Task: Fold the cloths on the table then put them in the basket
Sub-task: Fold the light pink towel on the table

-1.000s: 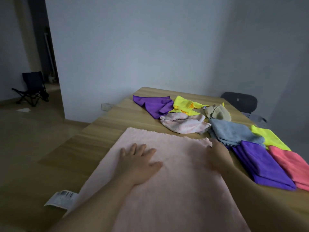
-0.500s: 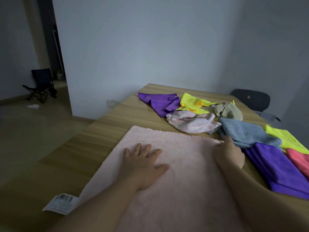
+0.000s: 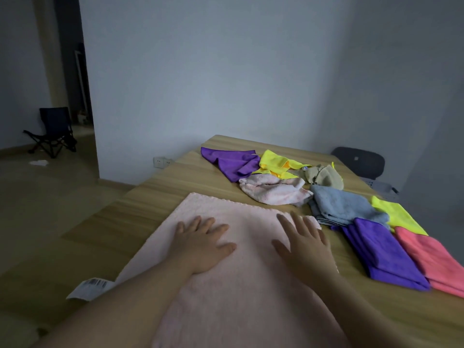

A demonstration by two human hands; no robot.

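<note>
The big pink towel [image 3: 238, 285] is spread flat on the near end of the table [image 3: 155, 204], and both hands are laid on its far half, palm down. The left hand [image 3: 200, 243] and the right hand [image 3: 305, 244] are held flat with fingers spread, so nothing is gripped, just pressed. It's judged to be soft, light and floppy, fluffy enough that it probably won't be slid easily over the wood, and nothing about it can be broken. It's best taken by pinching two corners or one edge, since anything grabbed mid-panel will only get bunched up. A paper tag [image 3: 88, 288] is seen sticking out at the near left edge. As for containers, no basket can be clearly made out. A grey thing [image 3: 381, 188] is glimpsed past the table's far right side, but whether that's the basket, or what's in it, can't be told. The other cloths [image 3: 344, 204] are piled on the table to the right, some crumpled, some folded-looking.
</note>
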